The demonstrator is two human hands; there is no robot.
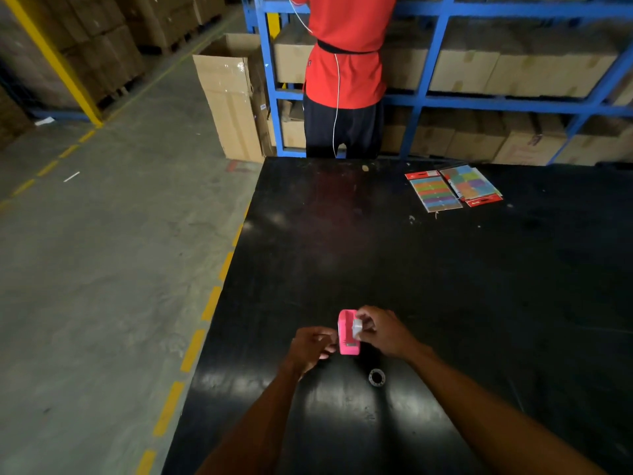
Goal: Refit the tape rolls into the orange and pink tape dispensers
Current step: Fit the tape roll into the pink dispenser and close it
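Observation:
A pink tape dispenser (346, 337) stands on the black table (445, 286) near its front. My left hand (313, 347) grips the dispenser's left side. My right hand (383, 332) pinches a small whitish tape roll (357, 328) at the dispenser's open top, partly inside it. A second clear tape roll (376, 376) lies flat on the table just in front of the dispenser, apart from both hands. No orange dispenser is in view.
Two packs of coloured cards (454, 187) lie at the far right of the table. A person in a red shirt (346, 63) stands at the table's far edge, facing blue shelving (428, 97) filled with cartons. The table's left edge drops to a concrete floor.

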